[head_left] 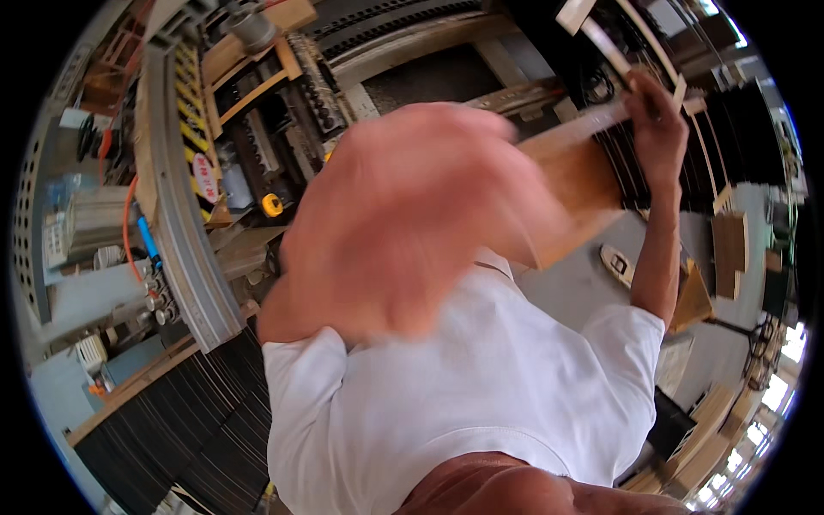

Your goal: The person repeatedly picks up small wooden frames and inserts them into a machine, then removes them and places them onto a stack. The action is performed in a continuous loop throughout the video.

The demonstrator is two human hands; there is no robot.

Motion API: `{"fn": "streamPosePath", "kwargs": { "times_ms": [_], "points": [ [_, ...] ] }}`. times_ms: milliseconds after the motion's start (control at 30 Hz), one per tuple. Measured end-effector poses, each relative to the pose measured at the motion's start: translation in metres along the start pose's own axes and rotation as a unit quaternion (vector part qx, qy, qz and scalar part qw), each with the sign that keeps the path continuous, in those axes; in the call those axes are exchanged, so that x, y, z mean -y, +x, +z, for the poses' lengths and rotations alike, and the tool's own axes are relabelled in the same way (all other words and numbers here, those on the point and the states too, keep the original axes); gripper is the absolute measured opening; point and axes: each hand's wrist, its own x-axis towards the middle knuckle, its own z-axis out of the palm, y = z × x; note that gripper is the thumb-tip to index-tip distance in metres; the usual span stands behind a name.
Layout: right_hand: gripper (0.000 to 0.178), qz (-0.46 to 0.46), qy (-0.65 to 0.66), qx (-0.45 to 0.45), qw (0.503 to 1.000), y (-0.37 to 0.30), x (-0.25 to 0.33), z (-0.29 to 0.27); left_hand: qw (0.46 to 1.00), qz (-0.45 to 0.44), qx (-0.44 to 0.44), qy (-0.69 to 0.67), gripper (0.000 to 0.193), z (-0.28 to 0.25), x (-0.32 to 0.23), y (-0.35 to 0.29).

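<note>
My left hand is raised close to the camera and fills the middle of the view. Motion smears it, so its fingers and anything in them cannot be made out. At the upper right, my right hand is closed around a pale wooden strip, which runs up toward the top edge. Between the two hands lies an orange-brown wooden board with a lighter edge, partly covered by the blurred left hand. Dark stacked panels stand just beyond my right wrist.
On the left runs a long metal rail beside a machine with yellow-black striping. A yellow tape measure rests there. More dark panels are stacked at the lower left. A cardboard-coloured box stands on the right.
</note>
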Motion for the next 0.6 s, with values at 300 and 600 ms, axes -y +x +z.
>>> {"fn": "streamPosePath", "kwargs": {
  "times_ms": [300, 600],
  "points": [
    [0.028, 0.016, 0.092, 0.143, 0.985, -0.044, 0.046, 0.113, 0.687, -0.579, -0.408, -0.163, 0.059, -0.086, 0.304, -0.164],
    [0.03, -0.075, 0.125, 0.236, 0.961, -0.041, 0.078, 0.18, 0.617, -0.496, -0.502, -0.348, 0.064, -0.13, 0.405, -0.169]
  ]
}}
